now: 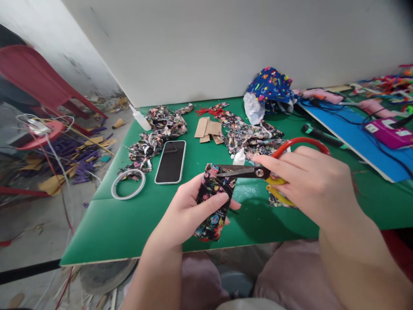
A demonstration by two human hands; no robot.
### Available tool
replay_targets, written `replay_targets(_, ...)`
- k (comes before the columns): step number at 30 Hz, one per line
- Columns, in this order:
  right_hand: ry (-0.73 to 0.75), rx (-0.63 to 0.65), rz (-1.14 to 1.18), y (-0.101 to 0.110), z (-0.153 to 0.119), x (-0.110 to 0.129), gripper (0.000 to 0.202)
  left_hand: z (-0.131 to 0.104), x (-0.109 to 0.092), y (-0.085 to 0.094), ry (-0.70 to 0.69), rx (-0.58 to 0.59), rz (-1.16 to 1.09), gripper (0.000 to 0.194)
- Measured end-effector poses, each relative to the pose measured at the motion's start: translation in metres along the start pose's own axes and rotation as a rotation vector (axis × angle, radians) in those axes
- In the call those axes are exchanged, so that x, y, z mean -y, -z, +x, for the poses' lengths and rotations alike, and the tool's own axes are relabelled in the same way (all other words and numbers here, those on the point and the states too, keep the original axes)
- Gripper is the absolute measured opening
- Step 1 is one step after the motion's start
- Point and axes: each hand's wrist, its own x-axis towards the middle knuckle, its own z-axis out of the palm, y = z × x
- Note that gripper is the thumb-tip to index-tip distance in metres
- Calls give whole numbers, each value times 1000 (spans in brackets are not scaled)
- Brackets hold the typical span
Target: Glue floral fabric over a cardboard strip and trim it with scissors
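Observation:
A folded strip of black floral fabric (211,215) is pinched between the thumb and fingers of my left hand (190,206), above the table's front edge. My right hand (309,185) grips a pair of scissors (260,172) with one red and one yellow handle. Their dark blades lie across the upper end of the fabric strip. Whether the blades are fully closed there is hard to make out. Just behind the blades stands a small white bottle (239,156). Beneath my right hand, another floral piece (275,200) lies partly hidden.
On the green table (129,232) lie a phone (171,162), a tape roll (128,184), cardboard pieces (202,128), crumpled floral fabric (166,122) and a glue bottle (141,118). Farther right are blue printed fabric (270,86), a blue board (351,137) and a purple device with cables (389,133).

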Motion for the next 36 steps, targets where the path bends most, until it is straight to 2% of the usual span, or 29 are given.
replay_targets(17, -39, -50, 30, -7, 0, 3, 32, 3, 2, 5, -27, 10, 56, 25)
replay_targets(20, -126, -78, 132, -9, 1, 2, 20, 3, 2, 5, -23, 2, 49, 27)
replay_targets(23, -256, -116, 228, -7, 2, 2, 27, 3, 2, 6, -27, -25, 10, 24)
replay_targets(25, -291, -97, 266, -6, 3, 3, 30, 3, 2, 5, -38, -38, -6, 24)
replay_targets(27, -274, -60, 294, -6, 3, 2, 37, 3, 1, 6, -47, -42, 7, 25)
replay_targets(31, -114, 25, 262, -12, 4, 0, 56, 4, 1, 9, -86, -34, 96, 25)
replay_targets(33, -48, 50, 205, -16, 4, -1, 50, 5, 2, 11, -106, 3, 159, 23)
replay_targets(36, -6, 11, 151, -20, 5, -2, 35, 8, 2, 15, -112, 78, 231, 22)
